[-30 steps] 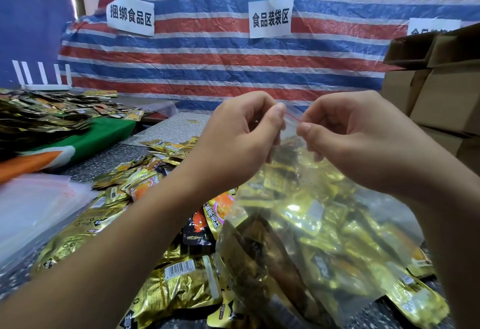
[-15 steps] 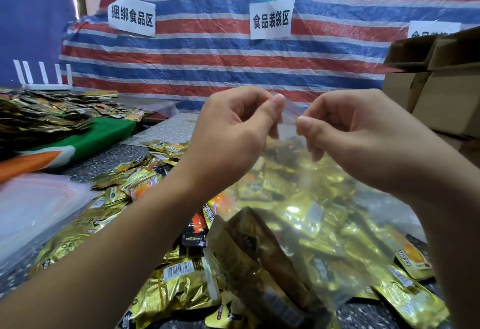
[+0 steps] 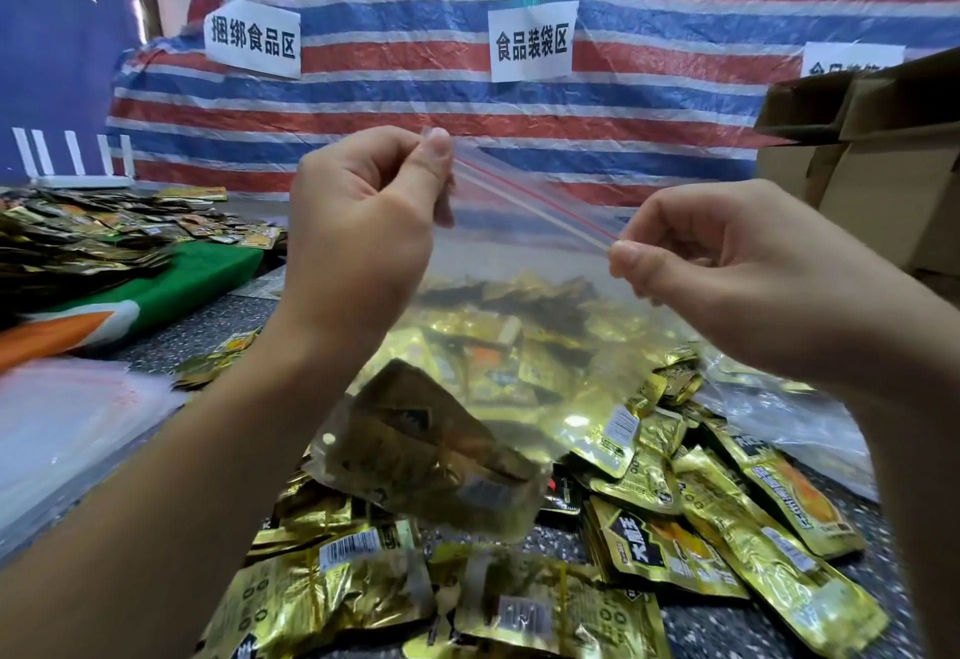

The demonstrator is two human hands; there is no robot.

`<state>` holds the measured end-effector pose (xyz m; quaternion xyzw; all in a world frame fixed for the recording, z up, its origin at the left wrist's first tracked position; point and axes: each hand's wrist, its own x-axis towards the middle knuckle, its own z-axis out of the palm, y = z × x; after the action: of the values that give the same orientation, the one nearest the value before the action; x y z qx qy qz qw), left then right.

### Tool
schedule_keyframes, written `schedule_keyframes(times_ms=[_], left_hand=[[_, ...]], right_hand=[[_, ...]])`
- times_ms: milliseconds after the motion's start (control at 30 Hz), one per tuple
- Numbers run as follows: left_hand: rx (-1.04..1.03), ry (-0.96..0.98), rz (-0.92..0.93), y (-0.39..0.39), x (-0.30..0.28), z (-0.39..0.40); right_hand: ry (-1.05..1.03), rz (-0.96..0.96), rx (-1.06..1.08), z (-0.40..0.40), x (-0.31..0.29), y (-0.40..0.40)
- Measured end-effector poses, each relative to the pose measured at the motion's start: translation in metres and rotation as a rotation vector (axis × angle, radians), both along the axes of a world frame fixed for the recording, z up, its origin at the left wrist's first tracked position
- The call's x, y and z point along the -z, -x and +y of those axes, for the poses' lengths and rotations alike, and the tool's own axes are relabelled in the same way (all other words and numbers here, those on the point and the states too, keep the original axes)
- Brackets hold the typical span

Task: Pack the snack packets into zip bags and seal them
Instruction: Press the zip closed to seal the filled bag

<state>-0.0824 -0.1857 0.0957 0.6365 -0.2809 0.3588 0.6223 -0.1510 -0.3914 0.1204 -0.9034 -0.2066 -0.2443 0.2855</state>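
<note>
Left hand (image 3: 358, 237) and right hand (image 3: 727, 263), a second ago pinching together, are now pinching the zip bag (image 3: 519, 346) strip's opposite ends, held above the tabletop (image 3: 753, 627); sealing is nearing completion.

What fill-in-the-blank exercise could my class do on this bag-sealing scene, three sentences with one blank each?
1. The left hand and the right hand each pinch one end of the zip bag's ______ zip line.
2. The loose snack packets on the table are mostly ______ in colour.
3. The cardboard boxes stand to the person's ______.

Missing words: red; gold; right
</note>
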Motion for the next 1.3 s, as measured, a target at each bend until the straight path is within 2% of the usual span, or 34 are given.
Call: schedule_keyframes(times_ms=[267,567,700,833,967,1033,1100,1167,1233,1300], left_hand=[[-0.129,0.081,-0.065,-0.012,-0.001,0.008],[-0.12,0.083,-0.072,-0.016,-0.003,0.012],[-0.021,0.048,0.063,-0.022,0.001,0.009],[0.169,-0.042,0.065,-0.021,0.003,0.005],[0.346,-0.144,0.098,-0.014,0.009,-0.009],[0.429,-0.183,0.116,-0.009,0.012,-0.016],[0.474,-0.209,0.117,-0.006,0.014,-0.019],[0.404,-0.294,0.067,-0.006,0.016,-0.021],[0.272,-0.377,0.031,-0.007,0.017,-0.024],[0.221,-0.328,0.084,-0.009,0.018,-0.025]], right_hand=[[0.028,-0.024,0.015,-0.006,0.001,-0.004],[-0.015,0.011,-0.058,-0.005,0.001,-0.005],[0.005,0.056,-0.036,-0.004,0.004,-0.008],[-0.013,0.087,-0.048,0.002,0.007,-0.012],[0.1,0.1,-0.098,0.018,0.015,-0.015],[0.091,0.189,-0.195,0.026,0.021,-0.015],[0.141,0.296,-0.199,0.033,0.031,-0.02],[0.178,0.344,-0.127,0.041,0.043,-0.028],[0.085,0.414,-0.102,0.046,0.051,-0.036],[-0.033,0.486,-0.089,0.044,0.055,-0.045]])
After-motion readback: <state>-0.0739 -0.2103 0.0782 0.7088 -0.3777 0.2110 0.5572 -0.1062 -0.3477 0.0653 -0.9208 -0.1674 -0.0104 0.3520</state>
